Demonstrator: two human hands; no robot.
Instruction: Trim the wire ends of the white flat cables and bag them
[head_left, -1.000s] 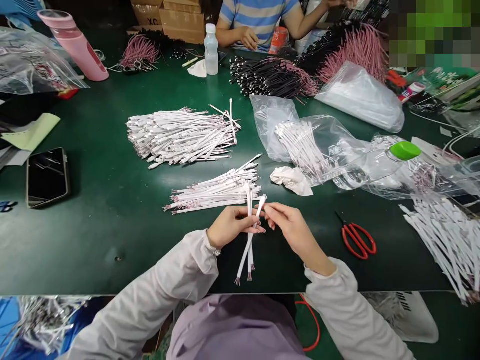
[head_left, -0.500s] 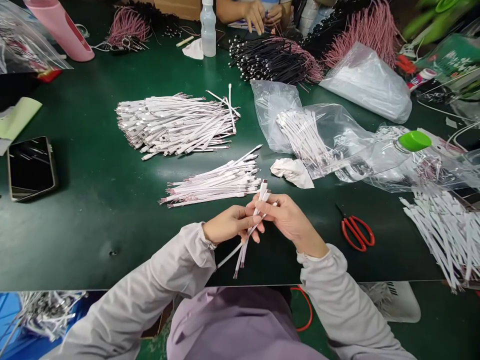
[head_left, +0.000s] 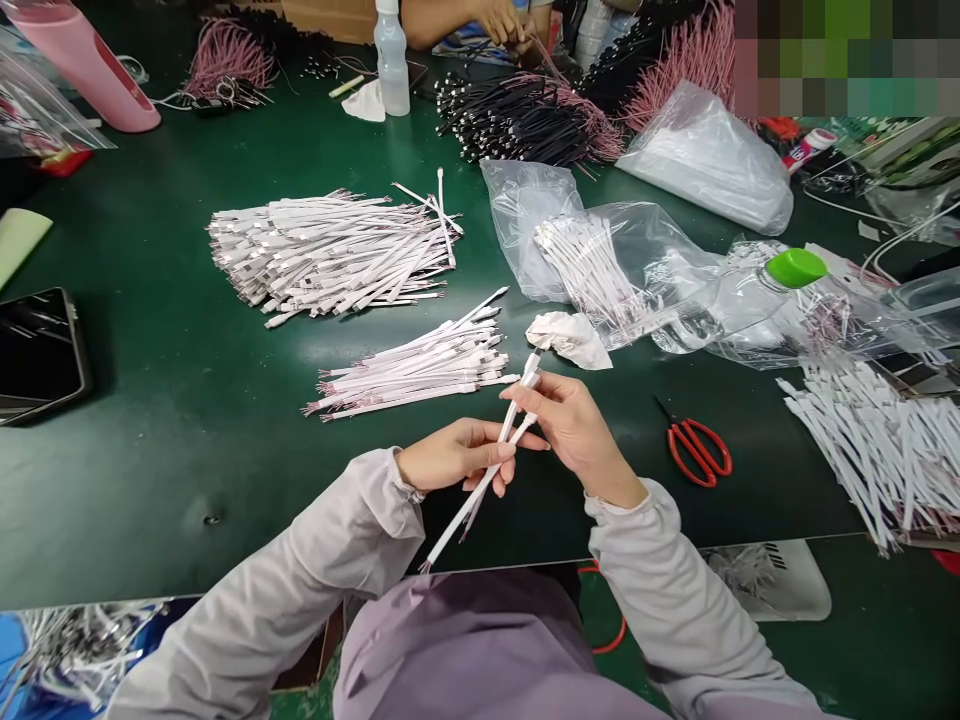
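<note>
Both hands hold a small bunch of short white cables [head_left: 472, 500] over the near edge of the green table [head_left: 172, 400]. My left hand [head_left: 457, 458] is closed round the middle of the bunch. My right hand [head_left: 564, 420] pinches the upper connector ends. The cables slant down to the left, bare wire ends lowest. Just beyond the hands lies a small pile of white cables [head_left: 416, 368], and farther back a larger pile [head_left: 322, 255].
Red scissors [head_left: 694, 450] lie right of my hands, a crumpled tissue [head_left: 566, 335] just ahead. Clear bags of cables [head_left: 630, 270], a green-capped bottle [head_left: 750, 300], loose white cables [head_left: 877, 440], a phone [head_left: 37, 350], a pink bottle [head_left: 82, 60]. Another person's hands [head_left: 502, 20] work across the table.
The bunch in my hands has tilted from near upright to slanting down-left. My right hand shifted up along the connector ends. The view has drifted, so the table's things sit farther left.
</note>
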